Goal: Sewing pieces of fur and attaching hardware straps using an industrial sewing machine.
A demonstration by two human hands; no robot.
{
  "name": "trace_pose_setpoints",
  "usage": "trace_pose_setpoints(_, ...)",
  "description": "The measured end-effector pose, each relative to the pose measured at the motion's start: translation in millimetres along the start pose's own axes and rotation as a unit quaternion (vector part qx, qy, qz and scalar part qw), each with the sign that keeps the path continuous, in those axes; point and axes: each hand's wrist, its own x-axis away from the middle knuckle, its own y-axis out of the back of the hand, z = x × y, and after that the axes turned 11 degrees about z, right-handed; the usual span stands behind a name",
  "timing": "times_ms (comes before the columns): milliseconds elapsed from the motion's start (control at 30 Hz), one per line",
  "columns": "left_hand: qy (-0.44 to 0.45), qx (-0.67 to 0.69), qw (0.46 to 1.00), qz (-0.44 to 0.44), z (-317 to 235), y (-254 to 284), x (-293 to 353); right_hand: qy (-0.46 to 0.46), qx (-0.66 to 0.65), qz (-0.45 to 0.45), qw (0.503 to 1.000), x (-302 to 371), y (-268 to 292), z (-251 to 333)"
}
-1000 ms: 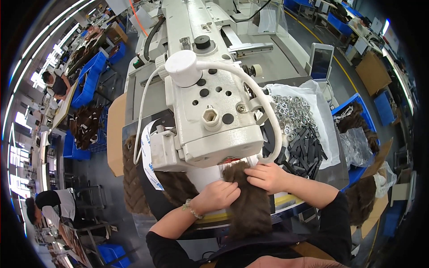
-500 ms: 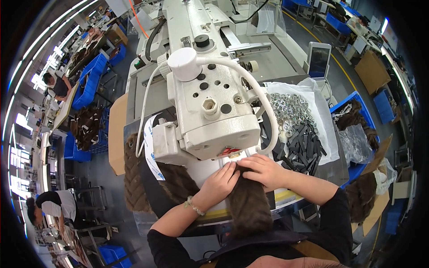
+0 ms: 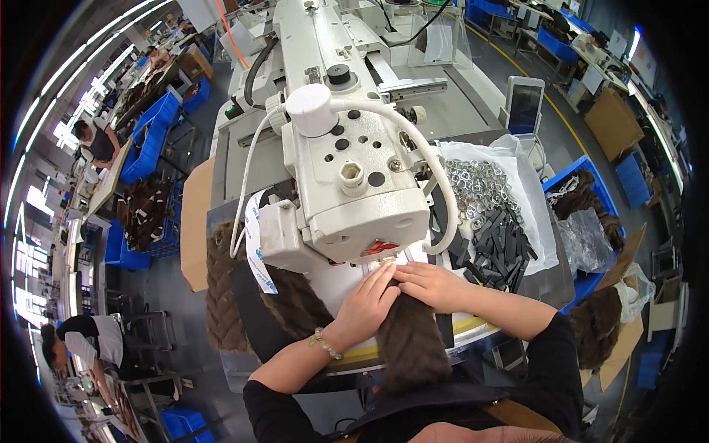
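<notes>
- From my remote seat, I have both hands low in the head view, meeting just in front of the industrial sewing machine (image 3: 362, 196); fingertips nearly touch at its work area.
- Left hand (image 3: 368, 299): fingers straight and together, laid on the far end of the brown fur strip (image 3: 413, 347); I cannot tell whether it pinches the edge or only presses.
- Right hand (image 3: 434, 286): flattish, palm down, across the same end from the other side; any pinch underneath is hidden from me too.
- The fur strip itself: it runs from beneath the hands toward the wearer's body, passing over the table's near edge; a beaded bracelet (image 3: 325, 345) rings the left wrist.
- Left of the machine head I've got a white tape strip (image 3: 256, 240) hanging curved; outside it, a chevron-patterned fur piece (image 3: 224, 295) on the table.
- On the right, silvery metal rings (image 3: 480, 184) heaped on a white sheet (image 3: 540, 221); just nearer, a pile of black strips (image 3: 502, 247).
- Further out, a tilted display (image 3: 525, 107) at right; a co-worker (image 3: 94, 341) bends over at far left.
</notes>
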Motion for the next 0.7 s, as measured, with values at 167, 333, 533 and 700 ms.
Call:
trace_pose_setpoints(167,0.023,0.054,0.998,0.004,4,-12,-1,0.036,0.101,-0.052,0.993,-1,0,4)
trace_pose_setpoints(333,0.004,0.007,0.999,0.037,5,-9,1,0.047,0.144,-0.064,0.986,0,0,6)
trace_pose_setpoints(533,-0.024,-0.030,0.999,0.016,5,-9,2,0.046,0.150,-0.075,0.985,3,4,6)
trace_pose_setpoints(700,-0.036,-0.046,0.998,0.006,4,-7,4,0.036,0.104,-0.095,0.989,-1,12,7)
